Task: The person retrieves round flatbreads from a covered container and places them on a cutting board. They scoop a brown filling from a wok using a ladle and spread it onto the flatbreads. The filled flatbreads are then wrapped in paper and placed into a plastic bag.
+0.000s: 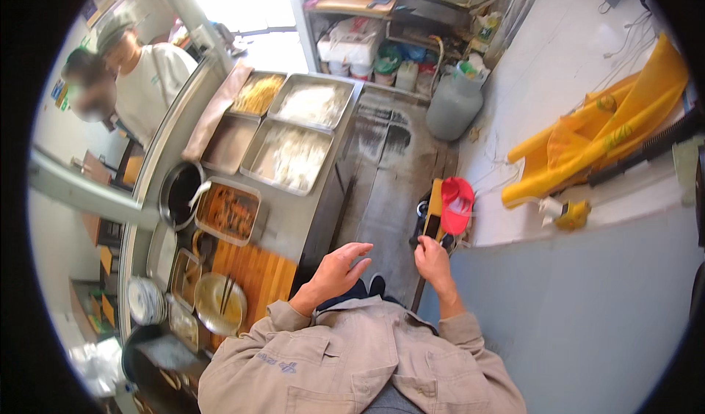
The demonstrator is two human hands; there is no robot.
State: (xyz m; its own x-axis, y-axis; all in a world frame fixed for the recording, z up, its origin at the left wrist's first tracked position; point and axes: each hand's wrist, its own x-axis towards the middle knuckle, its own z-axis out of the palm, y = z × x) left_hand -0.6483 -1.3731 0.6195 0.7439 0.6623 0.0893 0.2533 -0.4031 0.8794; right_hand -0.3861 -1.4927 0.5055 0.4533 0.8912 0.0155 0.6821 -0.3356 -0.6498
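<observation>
My left hand [344, 268] is held in front of my body, thumb and fingers apart, with nothing in it. My right hand [432, 257] has its fingers curled near a yellow and black device [433, 210] with a red cap [457, 205] beside it; whether it touches or holds anything is unclear. To the left of my left hand lies a wooden cutting board [270, 271]. A metal bowl [238, 320] with chopsticks [226, 295] rests there, near a container of reddish food [228, 210]. Metal trays of white noodles [300, 158] and yellow strips [259, 94] stand farther along the counter.
A grey gas cylinder [454, 105] stands ahead on the floor by the wall. Yellow garments [606, 127] hang at right. Stacked plates [146, 301] and a dark pot [179, 194] line the left counter. Beyond the window frame are a person in white [151, 83] and another person [91, 86].
</observation>
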